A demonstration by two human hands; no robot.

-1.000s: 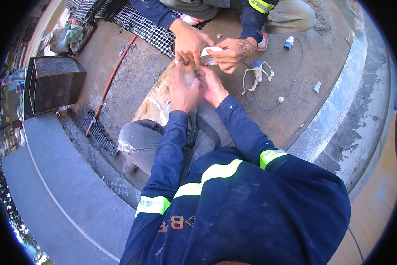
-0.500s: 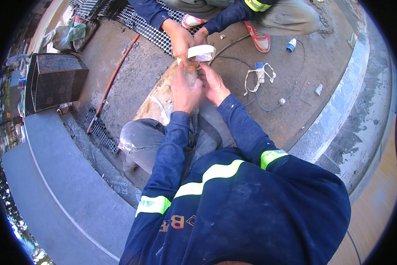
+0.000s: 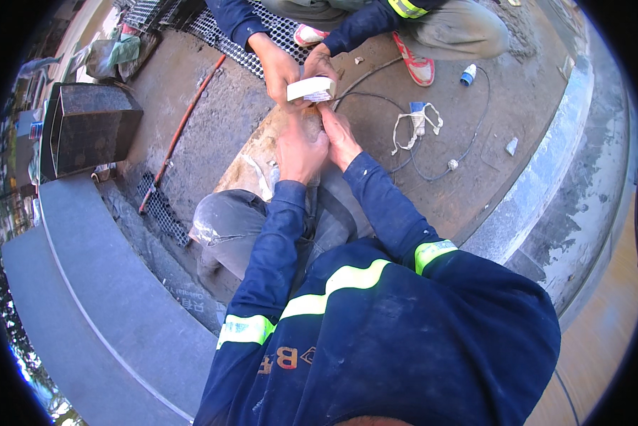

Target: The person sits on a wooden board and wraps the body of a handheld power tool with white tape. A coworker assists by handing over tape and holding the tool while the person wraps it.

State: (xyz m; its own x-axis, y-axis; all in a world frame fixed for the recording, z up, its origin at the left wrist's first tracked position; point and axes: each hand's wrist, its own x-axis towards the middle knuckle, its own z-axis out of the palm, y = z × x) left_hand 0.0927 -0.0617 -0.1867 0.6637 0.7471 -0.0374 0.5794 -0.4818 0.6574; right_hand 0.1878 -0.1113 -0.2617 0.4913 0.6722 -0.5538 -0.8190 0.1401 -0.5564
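Note:
My left hand [image 3: 300,151] is above a worn, pale stained board [image 3: 246,172], its fingers blurred by motion. Close beside it, my right hand [image 3: 341,138] has its fingers stretched forward, close under a white, label-bearing object [image 3: 311,89]. That object looks like a small packet or a flat roll; I cannot tell which. A co-worker grips it from the far side with a left-side hand [image 3: 281,69] and a right-side hand [image 3: 320,64]. Any small thing between my hands is hidden.
A black box-like block [image 3: 95,131] stands at the left. An orange-red rod [image 3: 186,128] lies on the dusty ground. At the right are a cable with a blue plug [image 3: 468,74], a white strap [image 3: 437,119] and a stone kerb [image 3: 546,184]. Black dimpled sheet [image 3: 251,53] lies at the back.
The white object has tilted and shifted slightly left and down in the co-worker's hands. My left hand's fingers have drawn back a little; my right hand has shifted slightly left.

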